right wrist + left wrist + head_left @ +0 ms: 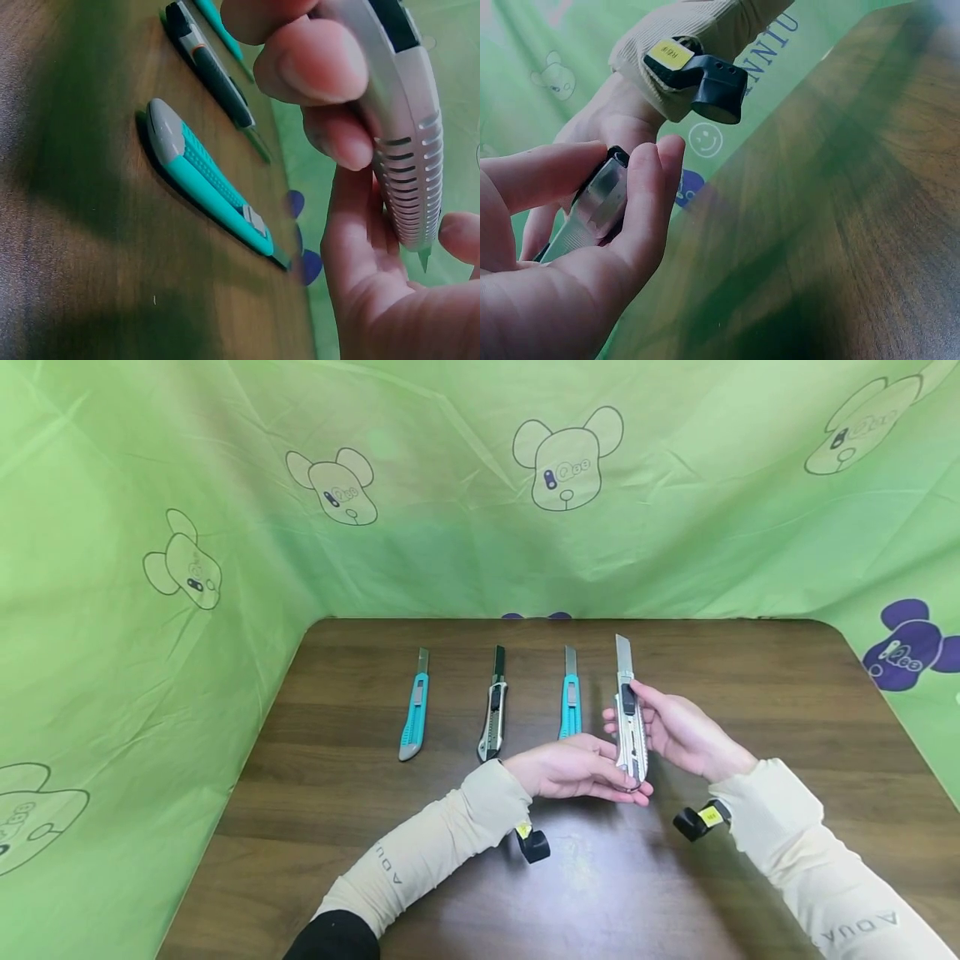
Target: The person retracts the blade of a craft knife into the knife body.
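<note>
A silver box cutter (632, 739) with a black slider is held up over the table, its wide blade out and pointing away from me. My left hand (566, 768) pinches its rear end between thumb and fingers; the left wrist view shows that end of the cutter (604, 199) between the fingertips. My right hand (690, 737) grips the body from the right, thumb near the slider. In the right wrist view the ribbed side of the cutter (405, 150) faces the camera. Behind my left hand lies a turquoise box cutter (571, 702), its lower end hidden in the head view.
Further left on the brown wooden table (337, 827) lie a black-and-silver box cutter (492, 718) and another turquoise box cutter (415, 714), blades out and pointing away. Green cloth (450, 552) hangs behind and at both sides.
</note>
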A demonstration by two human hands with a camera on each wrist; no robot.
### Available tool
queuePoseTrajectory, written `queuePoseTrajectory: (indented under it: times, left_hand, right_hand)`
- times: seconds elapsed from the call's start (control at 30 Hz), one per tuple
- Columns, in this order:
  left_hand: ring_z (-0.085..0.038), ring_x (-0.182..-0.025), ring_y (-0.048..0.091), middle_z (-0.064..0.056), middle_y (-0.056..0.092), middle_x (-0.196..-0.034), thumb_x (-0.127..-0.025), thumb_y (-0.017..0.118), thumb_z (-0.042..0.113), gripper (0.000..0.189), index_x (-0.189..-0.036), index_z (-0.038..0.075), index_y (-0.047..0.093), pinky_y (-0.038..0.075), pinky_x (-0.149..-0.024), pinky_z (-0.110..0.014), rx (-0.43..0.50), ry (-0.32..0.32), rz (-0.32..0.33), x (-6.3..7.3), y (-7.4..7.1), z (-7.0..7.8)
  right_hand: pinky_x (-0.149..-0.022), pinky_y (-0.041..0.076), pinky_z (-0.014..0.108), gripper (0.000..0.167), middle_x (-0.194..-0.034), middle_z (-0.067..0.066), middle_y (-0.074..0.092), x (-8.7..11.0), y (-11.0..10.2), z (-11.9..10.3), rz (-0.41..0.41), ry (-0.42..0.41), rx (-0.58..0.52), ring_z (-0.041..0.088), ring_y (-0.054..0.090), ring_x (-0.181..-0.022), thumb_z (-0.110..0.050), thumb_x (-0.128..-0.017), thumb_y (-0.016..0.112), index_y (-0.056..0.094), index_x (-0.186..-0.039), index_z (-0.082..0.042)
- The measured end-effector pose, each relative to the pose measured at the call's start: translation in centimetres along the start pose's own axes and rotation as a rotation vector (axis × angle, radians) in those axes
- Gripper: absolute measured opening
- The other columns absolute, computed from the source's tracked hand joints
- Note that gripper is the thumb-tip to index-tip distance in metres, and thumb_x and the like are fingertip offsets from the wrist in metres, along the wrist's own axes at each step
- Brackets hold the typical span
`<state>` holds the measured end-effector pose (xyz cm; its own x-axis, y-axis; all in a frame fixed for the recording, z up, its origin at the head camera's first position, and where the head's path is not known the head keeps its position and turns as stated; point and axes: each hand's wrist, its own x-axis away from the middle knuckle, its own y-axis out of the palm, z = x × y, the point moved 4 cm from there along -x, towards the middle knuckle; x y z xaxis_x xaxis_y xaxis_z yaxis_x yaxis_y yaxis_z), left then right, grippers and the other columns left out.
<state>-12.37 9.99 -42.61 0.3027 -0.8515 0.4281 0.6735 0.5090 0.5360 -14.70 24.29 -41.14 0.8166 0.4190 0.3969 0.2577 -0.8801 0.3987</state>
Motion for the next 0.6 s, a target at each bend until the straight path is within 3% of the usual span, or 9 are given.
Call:
queuePoseTrajectory:
  times: [0.37,0.6]
  left_hand:
    - [-0.046,-0.130,0.042,-0.038,0.045,-0.136,-0.096,0.045,-0.010,0.039,-0.134,-0.019,0.039,0.048,-0.105,-0.036,-0.031,0.005,-0.010,0.14,0.37,-0.01]
    - [-0.045,-0.129,0.043,-0.038,0.046,-0.135,-0.096,0.045,-0.011,0.038,-0.133,-0.020,0.039,0.048,-0.106,-0.036,-0.043,0.002,-0.008,0.15,0.36,-0.06]
  right_hand:
    - [-0.090,0.059,0.028,0.039,-0.100,0.007,0.074,-0.37,0.18,-0.01,0.006,0.031,-0.040,0.016,0.072,-0.090,-0.037,-0.104,0.042,0.065,-0.104,-0.005]
    - [-0.088,0.060,0.029,0.039,-0.096,0.008,0.075,-0.55,0.15,0.10,0.042,0.052,-0.051,0.016,0.073,-0.087,-0.037,-0.103,0.045,0.067,-0.100,-0.004]
